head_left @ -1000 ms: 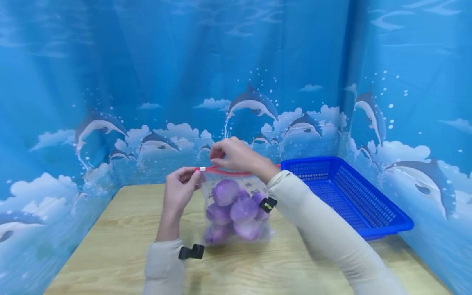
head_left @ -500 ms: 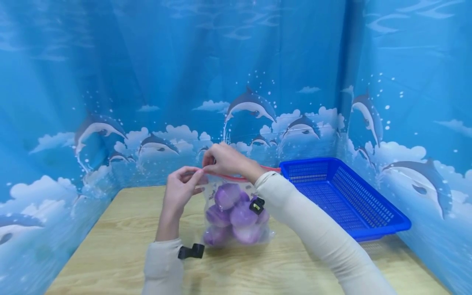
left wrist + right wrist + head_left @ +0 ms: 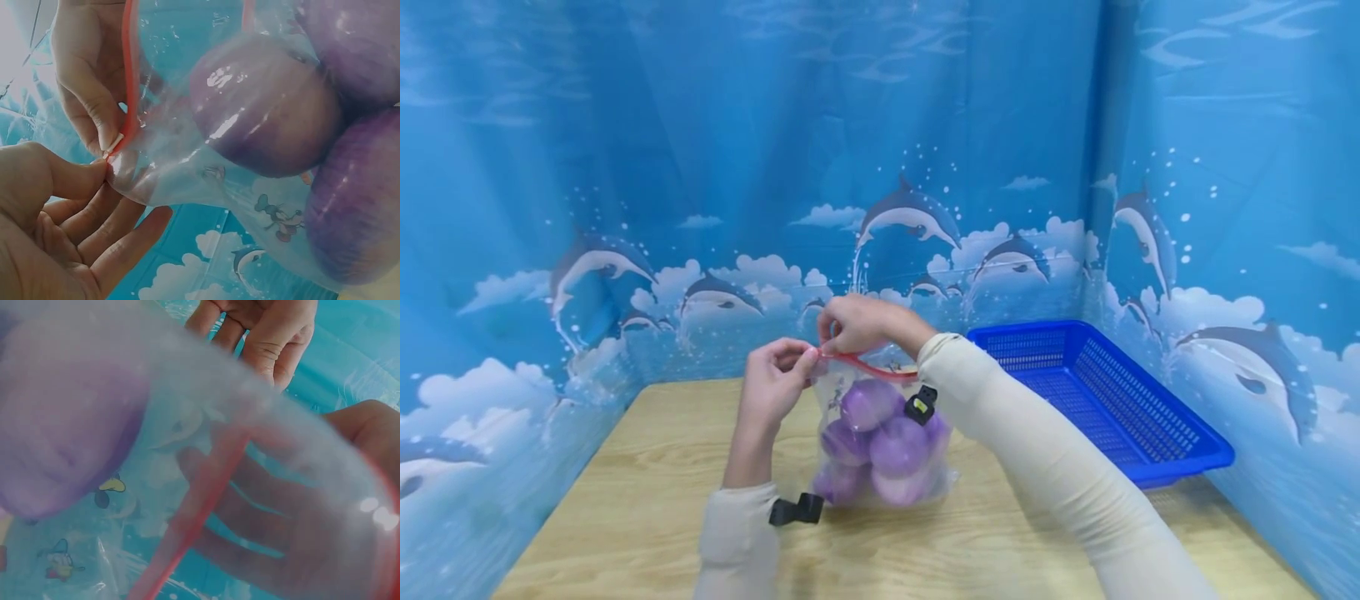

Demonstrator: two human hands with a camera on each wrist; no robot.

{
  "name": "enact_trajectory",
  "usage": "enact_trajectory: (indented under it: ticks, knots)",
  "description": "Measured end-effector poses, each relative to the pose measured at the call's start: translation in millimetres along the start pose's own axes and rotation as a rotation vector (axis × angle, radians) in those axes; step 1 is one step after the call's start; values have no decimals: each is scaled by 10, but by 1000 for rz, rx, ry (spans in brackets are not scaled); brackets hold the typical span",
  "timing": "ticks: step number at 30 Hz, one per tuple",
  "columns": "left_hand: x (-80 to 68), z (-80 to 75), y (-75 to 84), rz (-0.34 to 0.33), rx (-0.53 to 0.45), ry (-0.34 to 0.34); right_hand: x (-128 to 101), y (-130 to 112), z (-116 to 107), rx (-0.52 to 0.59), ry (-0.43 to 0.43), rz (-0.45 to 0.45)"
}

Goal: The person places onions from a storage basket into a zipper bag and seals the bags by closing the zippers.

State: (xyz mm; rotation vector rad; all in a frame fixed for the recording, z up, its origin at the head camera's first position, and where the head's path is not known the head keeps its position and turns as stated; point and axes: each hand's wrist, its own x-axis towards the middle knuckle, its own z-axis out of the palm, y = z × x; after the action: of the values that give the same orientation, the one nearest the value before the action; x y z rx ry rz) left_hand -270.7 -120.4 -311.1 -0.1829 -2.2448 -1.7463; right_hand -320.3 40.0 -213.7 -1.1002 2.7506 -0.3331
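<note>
A clear zip bag (image 3: 829, 392) with a red zip strip (image 3: 880, 372) stands on the table, filled with several round purple things (image 3: 898, 447), paler underneath. At its upper left corner, my left hand (image 3: 769, 379) pinches the end of the strip between thumb and forefinger. Right beside it, my right hand (image 3: 861, 323) pinches the small white slider (image 3: 114, 142), thumb against it in the left wrist view. The strip bows apart to the right of the slider, leaving the mouth gaping. Cartoon figures are printed on the film (image 3: 281, 215). In the right wrist view, the film partly veils my right fingers.
A blue plastic basket (image 3: 1180, 417) with perforated walls stands at the right back of the wooden table (image 3: 647, 500). Blue dolphin-printed curtains (image 3: 760, 167) enclose the back and sides. Black camera mounts (image 3: 796, 509) sit on both wrists.
My right hand has moved left and down from above the strip to the white slider at the left corner. The strip now sags and bows more. My left hand keeps its pinch.
</note>
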Motion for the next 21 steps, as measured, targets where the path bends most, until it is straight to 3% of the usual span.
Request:
enact_trajectory:
  ticks: [4, 12, 21]
  knots:
    - [3, 10, 10, 2, 3, 21, -14, -8, -17, -16, -45, 16]
    - [23, -51, -46, -34, -77, 68, -79, 83, -4, -23, -52, 75]
    - [45, -125, -66, -101, -74, 86, -165, 252, -11, -31, -56, 56]
